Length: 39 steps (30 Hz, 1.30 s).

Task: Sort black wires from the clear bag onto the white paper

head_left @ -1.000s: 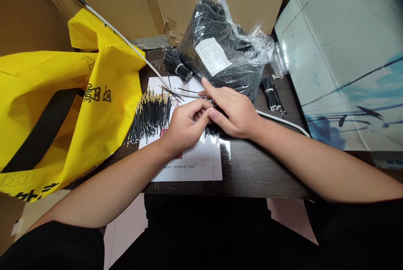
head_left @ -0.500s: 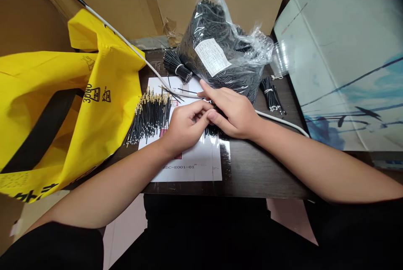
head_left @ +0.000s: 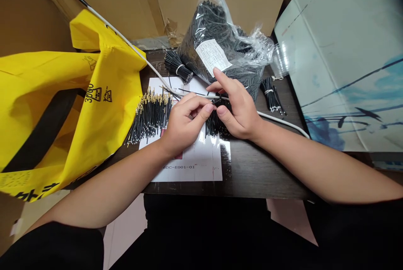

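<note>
My left hand (head_left: 187,123) is closed in a pinch, thumb against fingers, on a thin black wire (head_left: 218,101) whose end points toward my right hand. My right hand (head_left: 239,108) is open beside it, its thumb and fingers spread apart around the wire's end. Beneath the hands lies a pile of short black wires (head_left: 211,125), partly covered by them. Left of my left hand, another pile of black wires (head_left: 153,112) with gold-coloured ends rests partly on a printed white sheet (head_left: 201,173).
A clear bag of black pieces (head_left: 204,22) stands behind, between two tied wire bundles (head_left: 178,66) (head_left: 270,93). A white cable (head_left: 270,116) crosses the table (head_left: 267,169). A yellow bag (head_left: 122,77) lies left; a clear plastic cup (head_left: 280,60) and pale panel (head_left: 340,60) are right.
My right hand has opened, its fingers lifting and its thumb parting from my left hand. The black wire between the hands now shows, as does more of the pile beneath.
</note>
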Each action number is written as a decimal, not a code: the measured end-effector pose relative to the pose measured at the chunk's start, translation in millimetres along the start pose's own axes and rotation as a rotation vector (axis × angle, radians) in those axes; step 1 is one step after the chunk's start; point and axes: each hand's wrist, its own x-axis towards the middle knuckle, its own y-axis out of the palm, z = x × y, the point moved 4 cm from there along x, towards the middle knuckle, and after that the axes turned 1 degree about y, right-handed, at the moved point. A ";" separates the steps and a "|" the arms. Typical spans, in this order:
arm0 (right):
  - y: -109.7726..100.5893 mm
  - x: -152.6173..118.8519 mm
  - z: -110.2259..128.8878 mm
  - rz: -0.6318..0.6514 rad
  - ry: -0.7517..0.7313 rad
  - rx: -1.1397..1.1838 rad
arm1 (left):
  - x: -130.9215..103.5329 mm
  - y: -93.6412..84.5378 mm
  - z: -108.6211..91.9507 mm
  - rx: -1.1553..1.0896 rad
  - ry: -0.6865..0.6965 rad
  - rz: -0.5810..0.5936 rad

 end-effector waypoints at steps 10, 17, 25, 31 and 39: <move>-4.5 1.1 2.8 -0.114 -0.079 -0.017 | -1.0 -7.0 5.0 -0.143 -0.172 -0.124; 1.6 8.4 13.4 -0.017 0.106 0.077 | -0.6 -7.8 5.6 -0.205 -0.091 -0.149; 0.8 14.0 28.1 0.105 0.333 0.399 | -3.0 -5.3 6.6 -0.345 -0.183 -0.086; -15.9 19.5 26.3 0.253 0.412 0.352 | -0.2 -5.6 6.3 -0.393 -0.211 -0.048; -41.0 12.7 20.4 0.149 0.378 -0.057 | -1.0 -5.0 2.3 -0.110 -0.112 -0.072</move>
